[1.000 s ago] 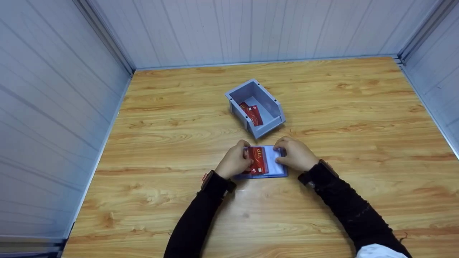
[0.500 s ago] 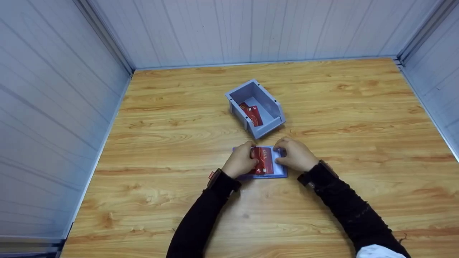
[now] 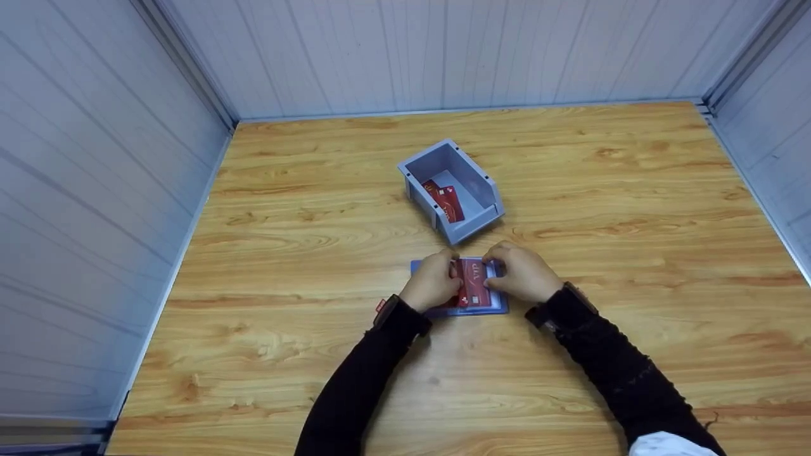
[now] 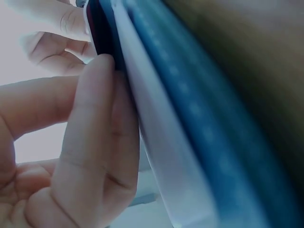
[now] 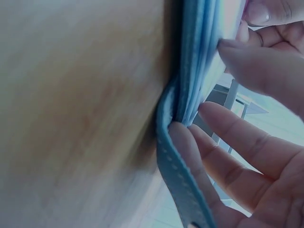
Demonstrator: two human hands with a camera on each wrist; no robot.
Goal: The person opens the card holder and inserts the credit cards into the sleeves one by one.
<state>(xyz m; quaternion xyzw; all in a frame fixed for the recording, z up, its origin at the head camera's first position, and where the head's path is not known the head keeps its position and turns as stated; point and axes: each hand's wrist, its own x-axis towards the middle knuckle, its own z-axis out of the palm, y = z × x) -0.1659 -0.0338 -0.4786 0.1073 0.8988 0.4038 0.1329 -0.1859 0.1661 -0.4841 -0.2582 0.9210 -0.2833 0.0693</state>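
A blue card holder (image 3: 498,311) with clear sleeves lies open on the wooden table in the head view. Over its sleeve page is a red card (image 3: 475,284) with light lettering, its right part beneath the clear plastic. My left hand (image 3: 433,282) pinches the card's left end, which the fingers partly hide. In the left wrist view the card's dark edge (image 4: 98,29) stands close against the white page. My right hand (image 3: 521,272) grips the holder's right side. The right wrist view has the thumb on the page and a finger between the stack of sleeves (image 5: 194,61) and the stitched cover (image 5: 173,166).
A grey plastic bin (image 3: 472,176) stands just beyond the holder, with red cards (image 3: 451,204) inside. Pale panel walls (image 3: 355,57) bound the table (image 3: 304,240) at the back and both sides.
My left hand has moved right, carrying the red card further across the sleeve page. More of the page is covered by it. My right hand has stayed in place.
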